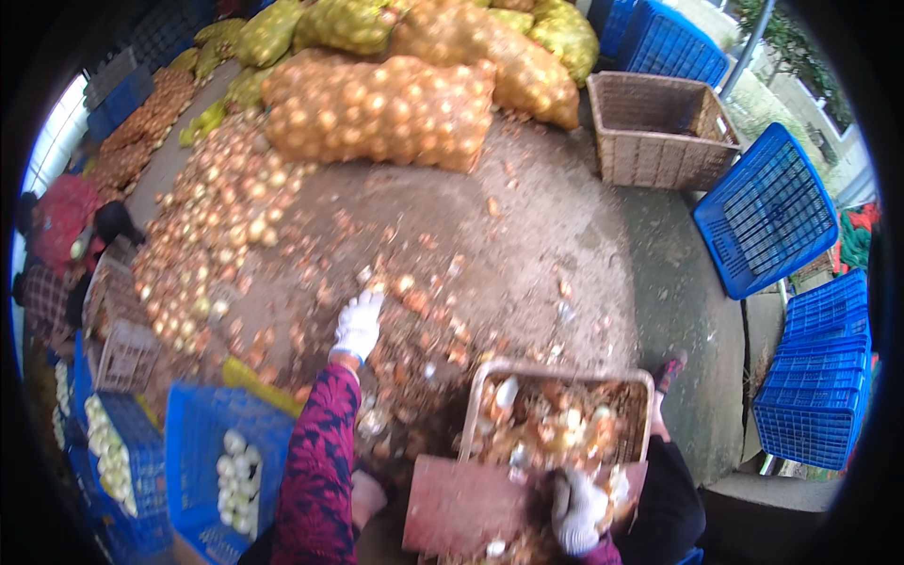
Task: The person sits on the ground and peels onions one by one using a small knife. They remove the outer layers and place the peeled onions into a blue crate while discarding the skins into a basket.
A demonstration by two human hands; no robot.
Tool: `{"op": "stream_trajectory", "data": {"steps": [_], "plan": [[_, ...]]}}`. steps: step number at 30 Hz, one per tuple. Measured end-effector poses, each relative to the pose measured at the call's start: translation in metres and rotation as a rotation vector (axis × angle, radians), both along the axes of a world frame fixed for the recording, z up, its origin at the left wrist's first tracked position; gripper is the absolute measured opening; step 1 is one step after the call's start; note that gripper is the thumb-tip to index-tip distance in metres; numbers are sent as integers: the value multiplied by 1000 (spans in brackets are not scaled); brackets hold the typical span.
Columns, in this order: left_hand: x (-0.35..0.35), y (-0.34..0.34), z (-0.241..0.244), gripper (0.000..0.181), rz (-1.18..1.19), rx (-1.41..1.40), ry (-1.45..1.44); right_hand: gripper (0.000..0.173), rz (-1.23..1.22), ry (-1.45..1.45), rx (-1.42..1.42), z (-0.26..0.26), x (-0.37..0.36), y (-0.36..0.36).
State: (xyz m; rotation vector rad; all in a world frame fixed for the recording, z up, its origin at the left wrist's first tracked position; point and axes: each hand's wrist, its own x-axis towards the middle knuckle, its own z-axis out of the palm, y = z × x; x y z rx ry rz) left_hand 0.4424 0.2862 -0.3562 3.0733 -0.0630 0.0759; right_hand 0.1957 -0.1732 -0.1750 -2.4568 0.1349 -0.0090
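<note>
My left hand (358, 326), in a white glove, reaches out over the floor with its fingertips at an onion among the loose skins; whether the fingers grip it is not clear. My right hand (578, 510), in a grey-white knit glove, rests curled on a reddish board (466, 505) that lies across a crate; what it holds cannot be made out. Peelings lie beside it on the board. Beyond the board, the brown plastic crate (558, 367) holds onion skins and scraps. A blue crate (185, 452) with peeled white onions (239, 480) stands left of my left sleeve.
A pile of unpeeled onions (219, 226) spreads at the left, before full mesh sacks (381, 113). Two people (63, 233) are at the far left. An empty brown crate (667, 159) and blue crates (770, 212) stand at the right. Onion skins litter the floor.
</note>
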Motion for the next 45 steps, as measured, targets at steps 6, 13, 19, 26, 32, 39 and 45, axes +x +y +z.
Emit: {"op": "stream_trajectory", "data": {"steps": [6, 13, 19, 26, 32, 39, 45], "plan": [[95, -31, -88, 36, -79, 147, -61, 25, 102, 264, -447, -36, -30, -17], [93, -50, -59, 40, 159, -225, 99, 25, 82, 150, -255, -45, -21, -19], [-14, -77, 78, 44, 441, -2153, 39, 23, 154, -154, -205, -21, -11, -11], [-185, -178, 219, 52, 374, -2615, 163, 22, 125, -106, 88, -10, -3, -12], [-320, -241, 207, 47, 488, -2515, 317, 38, 48, 316, 830, 57, -60, 21], [-377, -278, 249, 51, 433, -1537, 483, 30, -27, 560, 1063, 18, -128, 18], [-379, -262, 225, 57, 324, -1197, 388, 25, -116, 586, 1023, 36, -115, 27]]}}
